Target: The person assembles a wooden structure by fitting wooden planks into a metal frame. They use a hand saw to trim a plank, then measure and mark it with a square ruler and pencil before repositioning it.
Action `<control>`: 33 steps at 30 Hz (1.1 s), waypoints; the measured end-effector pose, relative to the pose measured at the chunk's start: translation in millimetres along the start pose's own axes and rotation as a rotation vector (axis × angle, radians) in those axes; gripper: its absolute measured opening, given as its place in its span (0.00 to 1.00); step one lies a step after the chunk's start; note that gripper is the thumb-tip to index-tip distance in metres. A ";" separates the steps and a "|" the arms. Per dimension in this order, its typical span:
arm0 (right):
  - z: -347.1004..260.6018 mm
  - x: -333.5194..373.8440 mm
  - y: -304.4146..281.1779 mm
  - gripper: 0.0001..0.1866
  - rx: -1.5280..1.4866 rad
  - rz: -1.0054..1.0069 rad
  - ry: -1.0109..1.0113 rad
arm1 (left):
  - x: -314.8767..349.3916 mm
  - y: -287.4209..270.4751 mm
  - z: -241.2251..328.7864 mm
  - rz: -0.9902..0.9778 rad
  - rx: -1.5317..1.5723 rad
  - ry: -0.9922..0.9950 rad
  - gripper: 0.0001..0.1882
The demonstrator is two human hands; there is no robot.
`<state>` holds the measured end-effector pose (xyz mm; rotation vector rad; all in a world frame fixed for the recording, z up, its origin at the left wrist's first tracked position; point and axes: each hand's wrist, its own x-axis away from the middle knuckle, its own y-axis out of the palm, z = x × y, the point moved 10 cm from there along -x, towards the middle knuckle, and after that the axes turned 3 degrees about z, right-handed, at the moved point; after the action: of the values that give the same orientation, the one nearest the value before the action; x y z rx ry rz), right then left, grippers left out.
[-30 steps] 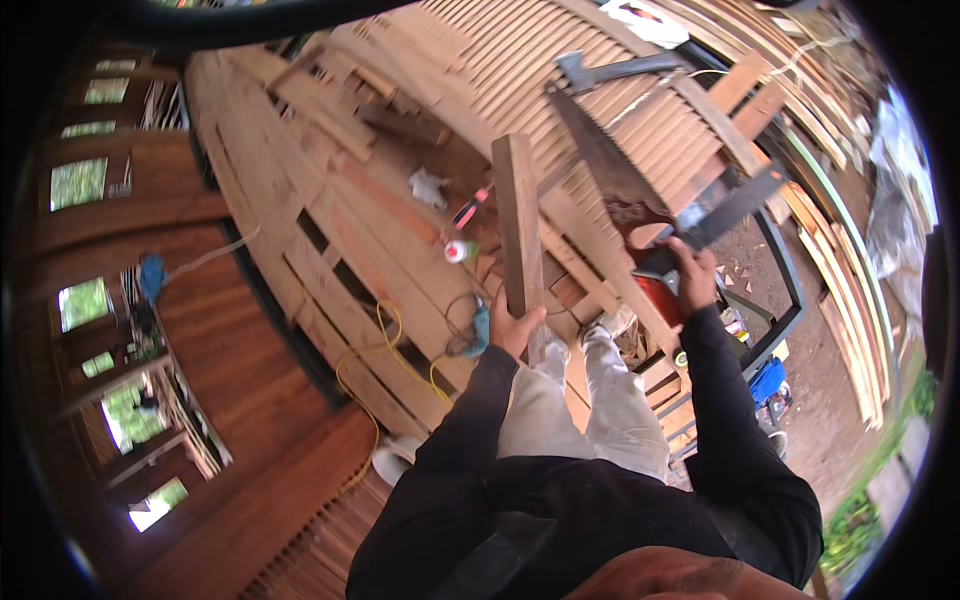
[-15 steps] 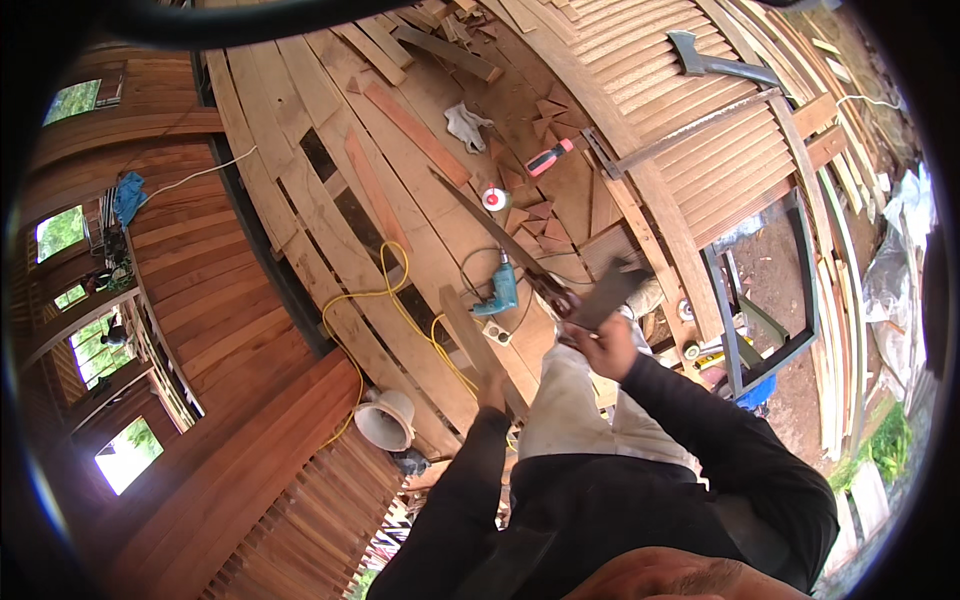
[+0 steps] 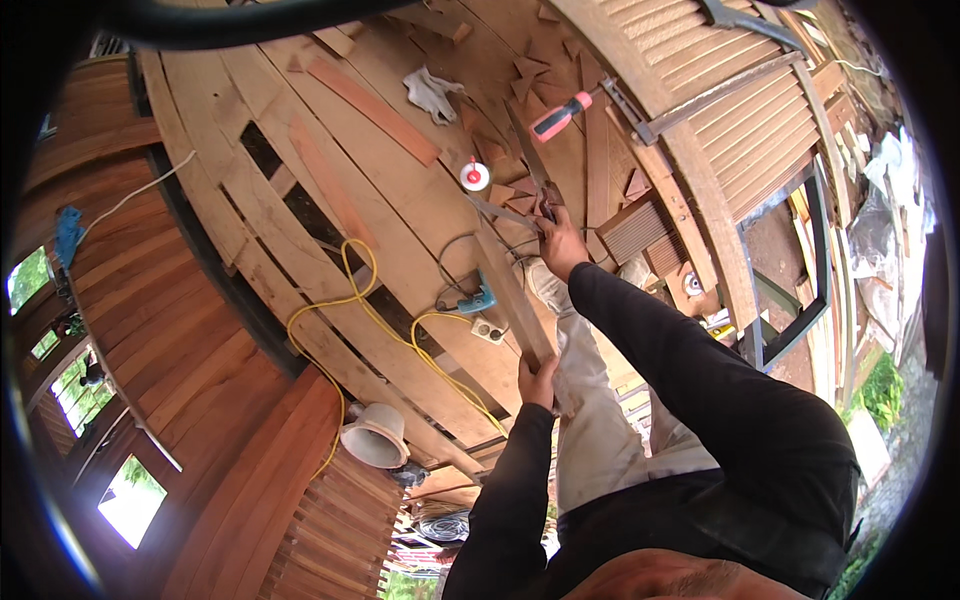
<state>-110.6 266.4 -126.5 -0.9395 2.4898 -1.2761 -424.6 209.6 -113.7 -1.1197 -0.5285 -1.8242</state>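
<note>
My left hand (image 3: 538, 382) is closed round the near end of a long wooden board (image 3: 512, 298), which slants away from me beside my leg. Farther forward, my right hand (image 3: 565, 247) grips a handsaw (image 3: 540, 180) with its blade pointing away. From the same hand a thin flat strip (image 3: 505, 214) reaches left over the board's far end; I cannot make out its kind. Left of the board lies a teal power drill (image 3: 478, 300), partly hidden. A white round container with a red top (image 3: 474, 175) stands just beyond the board.
A yellow cord (image 3: 360, 290) loops over the planks towards a socket block (image 3: 488, 330). A white bucket (image 3: 376, 436) lies tipped at the left. Gaps show between floor planks. A pink-and-black tool (image 3: 562, 116), a white glove (image 3: 433, 95) and triangular offcuts lie ahead; a slatted wooden panel (image 3: 690, 60) is at right.
My right hand has moved forward and left with the saw, bringing the strip over the board's far end. My left hand and the board have shifted slightly right. The whole view has shifted.
</note>
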 end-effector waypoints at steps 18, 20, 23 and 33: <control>295.0 97.6 169.2 0.16 -0.114 -0.446 0.489 | -192.5 116.9 -64.4 0.154 -0.583 0.079 0.53; 290.1 101.0 171.8 0.16 -0.092 -0.488 0.497 | -205.2 127.0 -64.0 0.153 -0.615 0.042 0.56; 290.3 111.2 167.8 0.16 -0.079 -0.474 0.518 | -209.0 138.0 -53.9 0.146 -0.680 0.056 0.58; 275.3 130.9 139.3 0.16 -0.050 -0.408 0.597 | -221.3 143.7 -58.2 -0.190 -0.768 0.308 0.39</control>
<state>-156.6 63.2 -389.2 -1.2819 2.8640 -1.8590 -288.4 200.1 -346.8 -1.2568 0.2953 -2.4008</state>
